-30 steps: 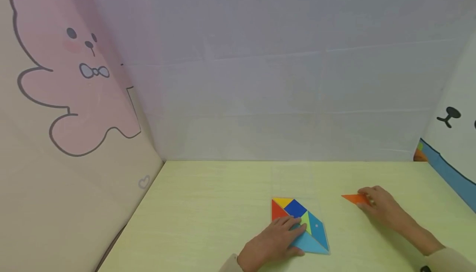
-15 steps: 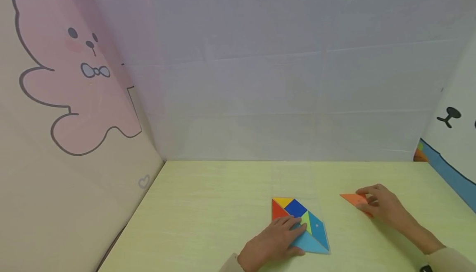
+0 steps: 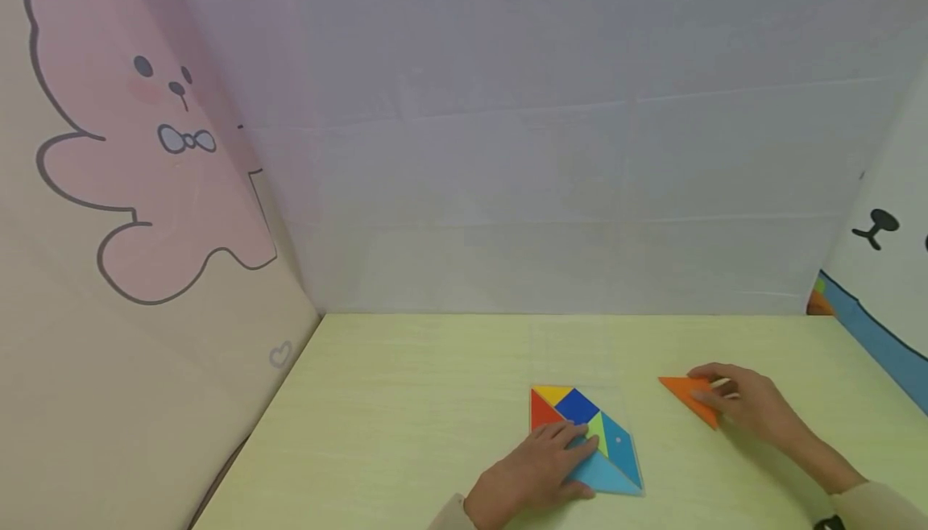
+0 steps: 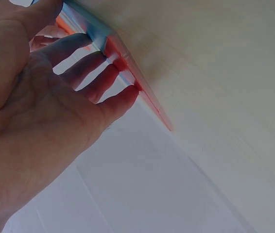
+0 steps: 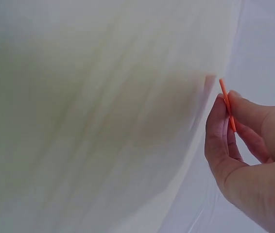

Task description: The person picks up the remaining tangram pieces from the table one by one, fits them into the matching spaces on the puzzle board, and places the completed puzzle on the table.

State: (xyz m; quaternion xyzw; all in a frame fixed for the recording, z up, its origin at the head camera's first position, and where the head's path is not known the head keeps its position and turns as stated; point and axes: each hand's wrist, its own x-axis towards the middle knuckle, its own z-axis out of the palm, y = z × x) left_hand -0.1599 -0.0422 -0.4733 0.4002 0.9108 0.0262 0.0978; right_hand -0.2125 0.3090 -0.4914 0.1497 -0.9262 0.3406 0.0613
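A tangram (image 3: pixel 616 475) lies on the table in the head view, with yellow, dark blue, red, green, teal and light blue pieces packed together. My left hand (image 3: pixel 525 469) rests on it, covering its lower left part. Its fingers reach out fairly straight, and in the left wrist view the fingertips (image 4: pixel 132 90) touch the red part near the edge. To the right, my right hand (image 3: pixel 757 405) pinches an orange triangle (image 3: pixel 685 389) between thumb and fingers. Seen edge-on in the right wrist view, the orange triangle (image 5: pixel 227 104) appears raised off the tabletop.
The pale yellow table (image 3: pixel 406 401) ends at a whitish curtain (image 3: pixel 464 192) behind. A side panel with a pink cartoon rabbit (image 3: pixel 181 208) stands at the left, and another printed panel (image 3: pixel 892 288) at the right. Faint clear outlines show on the table behind the tangram.
My right hand has turned the orange triangle in its fingers and shifted it slightly left, so more of its face shows. The left hand and the tangram have stayed in place.
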